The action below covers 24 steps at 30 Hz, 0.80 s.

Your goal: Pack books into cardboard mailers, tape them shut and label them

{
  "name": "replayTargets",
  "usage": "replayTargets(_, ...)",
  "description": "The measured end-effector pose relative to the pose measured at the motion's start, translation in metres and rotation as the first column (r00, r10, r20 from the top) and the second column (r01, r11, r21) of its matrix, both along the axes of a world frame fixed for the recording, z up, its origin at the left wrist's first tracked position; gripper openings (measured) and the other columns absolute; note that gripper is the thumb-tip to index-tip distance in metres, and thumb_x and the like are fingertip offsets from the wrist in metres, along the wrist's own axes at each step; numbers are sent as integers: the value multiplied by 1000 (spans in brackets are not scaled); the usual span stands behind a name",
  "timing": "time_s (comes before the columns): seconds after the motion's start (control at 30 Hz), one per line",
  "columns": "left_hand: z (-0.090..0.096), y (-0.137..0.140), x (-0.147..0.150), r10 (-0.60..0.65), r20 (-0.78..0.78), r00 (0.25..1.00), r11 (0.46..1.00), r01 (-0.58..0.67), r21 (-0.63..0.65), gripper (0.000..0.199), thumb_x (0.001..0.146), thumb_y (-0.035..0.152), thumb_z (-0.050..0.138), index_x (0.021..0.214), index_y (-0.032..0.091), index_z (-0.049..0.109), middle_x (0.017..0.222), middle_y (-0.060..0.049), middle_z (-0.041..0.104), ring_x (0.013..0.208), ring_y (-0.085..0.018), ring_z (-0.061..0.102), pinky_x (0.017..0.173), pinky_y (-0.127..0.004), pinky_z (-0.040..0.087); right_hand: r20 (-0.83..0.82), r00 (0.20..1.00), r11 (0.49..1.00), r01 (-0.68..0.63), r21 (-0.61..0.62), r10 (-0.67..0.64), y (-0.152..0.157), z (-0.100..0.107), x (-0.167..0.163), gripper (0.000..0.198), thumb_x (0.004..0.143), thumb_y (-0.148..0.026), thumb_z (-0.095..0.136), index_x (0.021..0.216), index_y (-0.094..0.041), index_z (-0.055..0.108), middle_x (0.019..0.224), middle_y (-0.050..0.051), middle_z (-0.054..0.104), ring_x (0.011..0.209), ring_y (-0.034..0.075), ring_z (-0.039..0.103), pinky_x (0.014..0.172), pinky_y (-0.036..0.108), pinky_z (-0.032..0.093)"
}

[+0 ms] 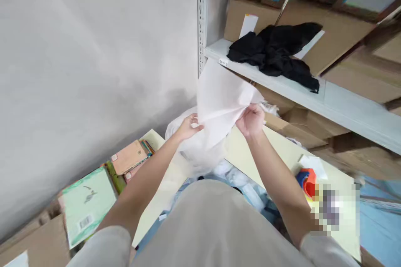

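From where I sit, the plain wall takes up the left side of the room, and the shelf fills the far right, loaded with boxes. The pale counter runs beneath my hands, on both the left and right sides. A black cloth lies crumpled on the shelf. The sheet is up off the counter at the middle, in front of the shelf's left end, with a filmy bag bunched below it. I judge the sheet very light, thin and limp, prone to folding and maybe a bit slick; a hard tug might tear it, so I would pinch it by opposite edges and keep the pull gentle. On the left of the counter lie a green book and a pink book. My right hand has its grip clamped on the sheet's right edge, where the creases gather. My left hand is at its left edge; I cannot tell whether that grip holds anything. Near right sits a red roll.
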<state>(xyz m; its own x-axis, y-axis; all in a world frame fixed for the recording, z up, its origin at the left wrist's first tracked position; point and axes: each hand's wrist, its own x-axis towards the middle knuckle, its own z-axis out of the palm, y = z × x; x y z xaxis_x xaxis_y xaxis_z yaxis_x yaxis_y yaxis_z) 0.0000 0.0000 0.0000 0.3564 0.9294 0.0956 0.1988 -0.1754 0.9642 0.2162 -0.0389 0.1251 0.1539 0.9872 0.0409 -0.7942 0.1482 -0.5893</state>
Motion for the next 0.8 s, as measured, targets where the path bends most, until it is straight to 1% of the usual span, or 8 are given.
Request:
replayTargets(0.13,8,-4,5,73,-52,996,997,-75,-34,46,64,45,72,101,19,61,122,-12,58,118,-27,52,101,-41,37,-4,983,983,182,-10,-182,-15,-8,43,35,65,-10,41,89,-20,64,81,-1,72,83,16,69,81,30,55)
replayTargets(0.23,9,-12,22,173,-9,985,918,-165,-362,73,62,51,75,125,23,50,137,-15,48,125,-29,47,95,-40,42,29,960,958,280,-60,-278,-32,-25,69,34,66,-12,40,89,-19,64,88,1,72,91,18,68,83,34,55)
replayTargets(0.3,10,-18,36,142,94,985,834,-68,-548,71,62,52,75,122,21,53,127,-16,57,114,-28,57,87,-37,48,57,932,928,363,-91,-359,-47,-43,83,34,66,-13,41,88,-20,65,90,1,72,95,17,67,85,33,55)
replayTargets(0.37,11,-21,51,113,218,969,788,46,-614,58,61,50,76,107,18,61,105,-13,68,93,-25,65,79,-35,51,101,899,890,437,-131,-427,-65,-65,97,32,64,-13,42,86,-21,65,90,0,72,96,16,66,87,31,54)
replayTargets(0.43,12,-20,64,160,288,944,803,45,-594,46,61,46,76,94,15,64,86,-9,70,75,-21,66,70,-33,52,179,880,865,469,-177,-440,-89,-86,114,28,64,-16,45,84,-22,64,89,0,72,94,17,67,86,32,54)
replayTargets(0.53,12,-13,84,233,261,937,890,-97,-446,36,64,41,73,87,16,63,72,-1,65,59,-12,59,56,-24,48,333,877,872,432,-229,-347,-133,-110,146,24,68,-29,53,89,-23,63,96,3,71,96,22,67,83,39,54)
replayTargets(0.67,4,-3,119,100,86,991,985,-86,-149,28,71,39,65,87,16,62,72,-1,64,61,-11,57,57,-21,45,580,788,871,420,-256,-209,-179,-118,185,47,63,-51,67,103,-29,57,103,4,67,92,23,66,77,38,54)
replayTargets(0.8,-11,-2,163,-24,-104,994,1000,25,0,27,77,38,56,91,15,61,80,-4,66,69,-15,59,65,-25,47,772,634,832,445,-331,-32,-195,-125,213,58,57,-44,78,105,-23,52,82,1,66,64,17,62,60,32,52)
